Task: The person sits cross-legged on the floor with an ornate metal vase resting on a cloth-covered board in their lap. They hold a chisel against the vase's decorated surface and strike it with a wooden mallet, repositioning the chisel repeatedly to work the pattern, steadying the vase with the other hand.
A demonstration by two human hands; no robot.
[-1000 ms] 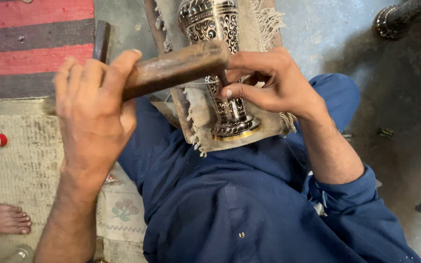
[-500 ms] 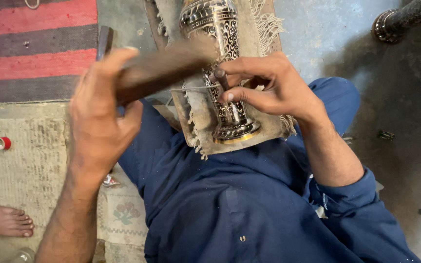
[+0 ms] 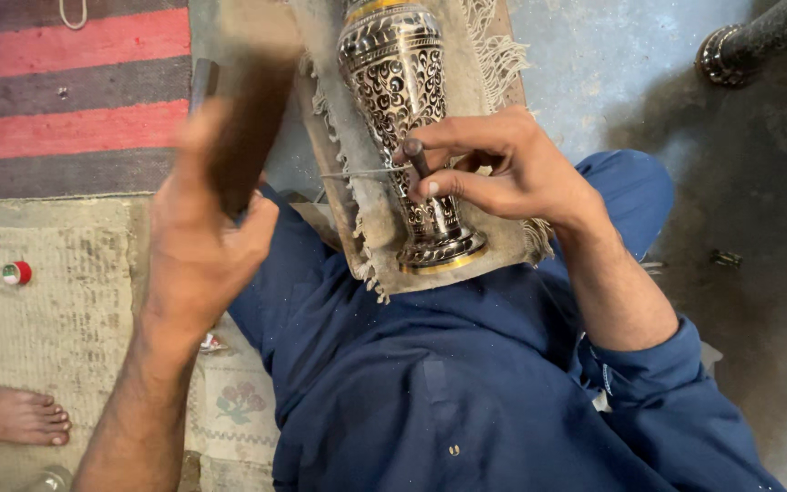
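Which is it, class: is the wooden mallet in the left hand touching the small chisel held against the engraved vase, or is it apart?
Apart. The head view shows the blurred wooden mallet raised in the left hand, with cloth visible between it and the chisel in the right hand on the vase.

Light is soft and even, daylight-like, with no hard shadows. My left hand (image 3: 198, 232) and the wooden block (image 3: 248, 128) it holds are smeared by motion blur. My right hand (image 3: 494, 169) is sharp. Small glare spots sit on the metal vase (image 3: 398, 82).
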